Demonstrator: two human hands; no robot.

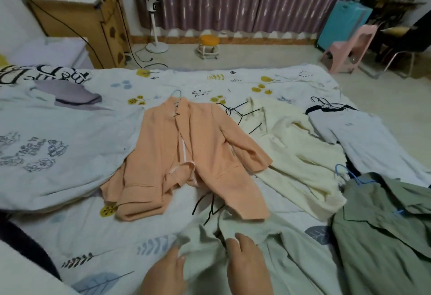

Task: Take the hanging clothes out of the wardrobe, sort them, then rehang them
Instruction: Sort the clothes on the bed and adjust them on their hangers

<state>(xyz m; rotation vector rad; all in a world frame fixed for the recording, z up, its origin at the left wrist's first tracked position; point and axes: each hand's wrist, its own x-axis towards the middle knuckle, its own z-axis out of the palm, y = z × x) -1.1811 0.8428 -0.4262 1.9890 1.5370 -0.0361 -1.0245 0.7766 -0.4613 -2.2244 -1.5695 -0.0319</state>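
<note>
Left hand (166, 271): at bottom edge, wrist cut off; fingers straight, tips resting on the collar edge of the pale green garment (256, 259); thumb hidden.
Right hand (248, 264): laid flat on the same garment, fingers loosely spread; palm unseen, so cannot tell whether cloth is gathered under it.
Pale green garment: nearest on the bed (81, 236), lower part cut off by the frame; black hanger (210, 206) poking from its neck, blurred.
Peach jacket (186, 152): mid-bed, open front, hem overlapping the pale green garment; thin wire hanger at collar, hard to make out.
Cream garment (298, 154): just right of the jacket, partly under its sleeve.
White top (363, 136): far right, dark hanger at neckline.
Olive shirt (384, 224): lower right, on a blue hanger (349, 173), cut off.
</note>
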